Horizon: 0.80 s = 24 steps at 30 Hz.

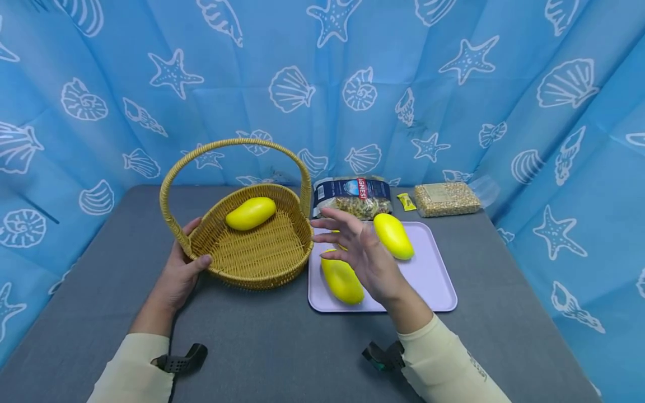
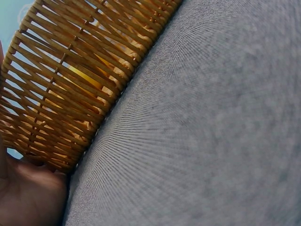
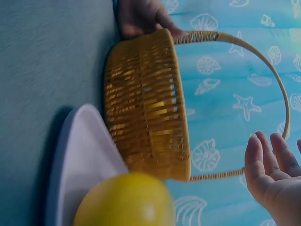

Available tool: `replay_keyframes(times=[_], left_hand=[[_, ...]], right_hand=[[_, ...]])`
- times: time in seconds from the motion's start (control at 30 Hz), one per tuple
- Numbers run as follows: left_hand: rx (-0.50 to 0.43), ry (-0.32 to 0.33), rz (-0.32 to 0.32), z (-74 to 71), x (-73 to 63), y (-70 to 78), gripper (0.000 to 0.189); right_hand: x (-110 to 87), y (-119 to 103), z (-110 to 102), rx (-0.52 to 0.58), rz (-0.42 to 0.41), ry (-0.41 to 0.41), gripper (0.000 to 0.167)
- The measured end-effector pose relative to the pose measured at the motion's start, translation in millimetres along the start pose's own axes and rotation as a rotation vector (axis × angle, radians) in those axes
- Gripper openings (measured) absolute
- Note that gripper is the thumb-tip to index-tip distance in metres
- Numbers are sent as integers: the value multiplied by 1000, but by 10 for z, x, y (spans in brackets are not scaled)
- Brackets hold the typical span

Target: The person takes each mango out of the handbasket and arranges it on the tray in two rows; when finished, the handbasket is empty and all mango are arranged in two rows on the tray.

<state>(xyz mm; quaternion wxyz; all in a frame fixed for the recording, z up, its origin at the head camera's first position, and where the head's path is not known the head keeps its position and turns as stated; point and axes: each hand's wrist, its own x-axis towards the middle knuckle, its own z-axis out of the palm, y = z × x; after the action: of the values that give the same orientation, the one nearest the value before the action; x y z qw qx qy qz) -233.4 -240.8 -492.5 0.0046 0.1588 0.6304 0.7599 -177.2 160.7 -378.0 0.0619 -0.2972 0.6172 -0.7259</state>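
Sitting on the grey table (image 1: pixel 252 352), the wicker basket (image 1: pixel 257 252) holds one yellow mango (image 1: pixel 251 214), which lies toward the back of its inside; yellow shows through the weave in both wrist views. The left hand (image 1: pixel 177 277) is clamped on the basket's left side at the foot of the tall handle (image 1: pixel 234 141), thumb at the front and fingertips showing farther back. The right hand (image 1: pixel 370 257) hangs over the tray with its fingers apart and clasping nothing, the fingertips just beside the basket's right edge.

Below it, the lilac tray (image 1: pixel 428 285) carries a front mango (image 1: pixel 342 282) near its left edge and a back mango (image 1: pixel 394 236) near its far edge; more yellow shows between and below the fingers, mostly hidden.

Behind the tray stands a pasta bag (image 1: pixel 355 204), then a small yellow packet (image 1: pixel 406 202) and a clear pack of pale grains (image 1: pixel 448 200). A blue curtain (image 1: pixel 242 78) with white shells and starfish hangs behind. Both forearms wear cream sleeves (image 1: pixel 133 366) with black wrist devices (image 1: pixel 181 361).
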Motion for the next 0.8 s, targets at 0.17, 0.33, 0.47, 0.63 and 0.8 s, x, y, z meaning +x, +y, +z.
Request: replay_keyframes(times=[0.17,0.33,0.47,0.63,0.8], left_hand=[[-24,-5,4,-8,7,-13,80],[-31,-14,6,-13,3,-12,79],[-31,-11,5,-10,-5,-2,79],[-30,-4,4,1,-1,7,79],[-29,-5,6,9,6,16,80]], right_hand=[[228,41,140,21,18,-8,98],[439,158,275,43,52,-18,101],[607,259,368,16,93,-23,102],[815,407,413,-48,140,-16,85],[995,588,432,-101,192,36,65]])
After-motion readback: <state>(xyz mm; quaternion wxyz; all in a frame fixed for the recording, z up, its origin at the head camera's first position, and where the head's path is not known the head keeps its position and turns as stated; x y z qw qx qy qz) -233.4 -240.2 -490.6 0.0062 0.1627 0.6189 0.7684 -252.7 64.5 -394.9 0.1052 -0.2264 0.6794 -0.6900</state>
